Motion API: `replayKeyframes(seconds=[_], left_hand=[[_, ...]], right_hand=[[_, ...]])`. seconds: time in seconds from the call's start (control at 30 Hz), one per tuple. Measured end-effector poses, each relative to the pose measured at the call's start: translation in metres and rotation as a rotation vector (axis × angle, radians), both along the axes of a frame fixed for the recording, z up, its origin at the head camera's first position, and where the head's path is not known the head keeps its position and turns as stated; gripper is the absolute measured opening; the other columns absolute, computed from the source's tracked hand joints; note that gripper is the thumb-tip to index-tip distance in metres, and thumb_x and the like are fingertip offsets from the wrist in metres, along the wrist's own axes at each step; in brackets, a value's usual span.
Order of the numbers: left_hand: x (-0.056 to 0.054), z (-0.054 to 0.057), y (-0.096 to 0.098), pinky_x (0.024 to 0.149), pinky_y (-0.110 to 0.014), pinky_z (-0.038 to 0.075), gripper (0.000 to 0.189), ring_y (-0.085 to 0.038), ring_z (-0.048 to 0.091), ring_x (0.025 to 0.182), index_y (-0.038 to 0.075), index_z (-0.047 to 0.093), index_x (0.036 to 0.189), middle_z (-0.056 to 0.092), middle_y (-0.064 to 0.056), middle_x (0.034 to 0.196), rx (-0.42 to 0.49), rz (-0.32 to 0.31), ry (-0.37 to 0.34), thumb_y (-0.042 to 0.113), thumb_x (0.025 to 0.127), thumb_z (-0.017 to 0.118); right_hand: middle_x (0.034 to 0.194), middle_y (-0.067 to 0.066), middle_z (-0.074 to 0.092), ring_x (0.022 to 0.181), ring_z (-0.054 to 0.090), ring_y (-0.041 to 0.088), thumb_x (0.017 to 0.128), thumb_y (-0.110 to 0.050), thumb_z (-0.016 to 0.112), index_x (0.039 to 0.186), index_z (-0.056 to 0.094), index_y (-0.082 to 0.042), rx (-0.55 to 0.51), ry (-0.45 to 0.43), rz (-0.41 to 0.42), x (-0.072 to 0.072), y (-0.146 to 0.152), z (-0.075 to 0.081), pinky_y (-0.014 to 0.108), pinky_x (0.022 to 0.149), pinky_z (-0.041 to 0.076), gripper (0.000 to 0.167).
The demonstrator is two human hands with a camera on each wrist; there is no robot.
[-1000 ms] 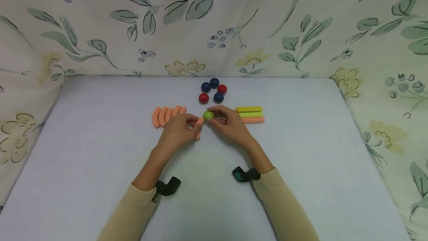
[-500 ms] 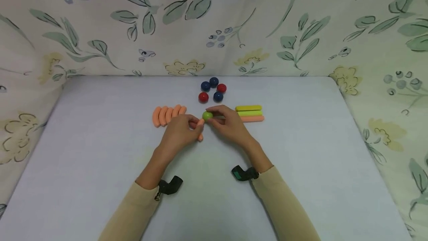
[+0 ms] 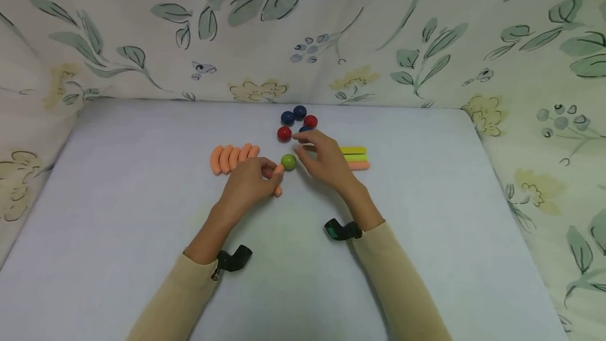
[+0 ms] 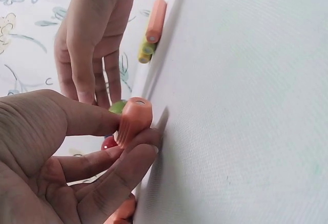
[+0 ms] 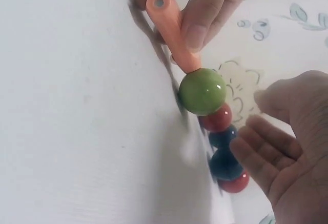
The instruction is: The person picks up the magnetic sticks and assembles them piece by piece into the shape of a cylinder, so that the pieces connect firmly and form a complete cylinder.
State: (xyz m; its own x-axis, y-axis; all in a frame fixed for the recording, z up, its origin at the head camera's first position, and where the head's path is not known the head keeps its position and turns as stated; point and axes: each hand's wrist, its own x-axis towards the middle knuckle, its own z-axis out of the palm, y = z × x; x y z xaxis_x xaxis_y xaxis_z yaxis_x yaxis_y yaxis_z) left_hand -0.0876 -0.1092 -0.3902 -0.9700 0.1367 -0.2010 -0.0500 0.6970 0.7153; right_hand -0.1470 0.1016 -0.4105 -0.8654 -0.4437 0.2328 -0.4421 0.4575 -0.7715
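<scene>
My left hand [image 3: 248, 182] pinches a curved orange rod [image 4: 135, 119] between thumb and fingers, low over the table. A small silvery disc shows in the rod's end in both wrist views. At the rod's far end a shiny green ball [image 5: 202, 92] touches it. My right hand [image 3: 327, 163] is just right of the green ball, with its fingers extended and apart from it. In the right wrist view nothing lies between that hand's thumb and fingers. Behind the hands sit red balls [image 3: 284, 133] and dark blue balls [image 3: 287, 118] in a loose ring, one blue ball partly hidden.
On the left, several curved orange rods [image 3: 217, 160] stand side by side in a row, partly covered by my left hand. To the right lie straight rods: a yellow one [image 3: 354, 150], a lime one [image 3: 357, 158] and an orange one [image 3: 359, 166]. Floral cloth [image 3: 265, 46] hangs behind the white table [image 3: 426, 199].
My right hand has let go of the green ball and moved up and a little away to the right. My left hand still pinches the curved orange rod.
</scene>
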Motion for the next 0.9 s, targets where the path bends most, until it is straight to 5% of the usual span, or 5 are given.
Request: replayKeyframes(seconds=[0.17,0.47,0.63,0.9], left_hand=[[0.0,0.0,-0.002,0.067,-0.03,0.049,0.037,-0.02,0.068,0.081,0.004,0.075,0.123,0.08,-0.007,0.1,0.017,-0.013,0.027,0.032,0.101,0.068],[-0.001,-0.001,-0.001,0.068,-0.029,0.05,0.035,-0.02,0.069,0.083,0.005,0.075,0.123,0.08,-0.006,0.101,0.016,-0.02,0.014,0.032,0.101,0.068],[-0.002,-0.001,-0.001,0.069,-0.029,0.05,0.035,-0.021,0.07,0.087,0.006,0.074,0.123,0.08,-0.007,0.104,0.016,-0.02,0.002,0.033,0.102,0.067],[-0.001,-0.001,0.0,0.064,-0.029,0.047,0.034,-0.019,0.066,0.074,0.004,0.075,0.122,0.081,-0.008,0.101,0.023,-0.04,0.031,0.03,0.101,0.068]], right_hand=[[0.132,0.014,0.068,0.121,0.067,0.03,0.103,-0.01,0.066,0.133,0.067,-0.002,0.099,0.085,0.008,-0.015,-0.011,0.011,0.041,0.106,0.057,0.031],[0.14,0.008,0.063,0.126,0.062,0.023,0.103,-0.017,0.068,0.137,0.067,-0.01,0.359,0.078,0.028,-0.033,-0.029,0.02,0.039,0.111,0.054,0.035],[0.14,0.01,0.064,0.126,0.062,0.024,0.103,-0.018,0.069,0.136,0.068,-0.008,0.443,0.087,0.033,-0.039,-0.034,0.023,0.04,0.109,0.054,0.035],[0.133,0.011,0.065,0.119,0.06,0.025,0.103,-0.015,0.068,0.133,0.07,-0.007,0.531,0.053,0.067,-0.045,-0.041,0.026,0.038,0.108,0.053,0.031]])
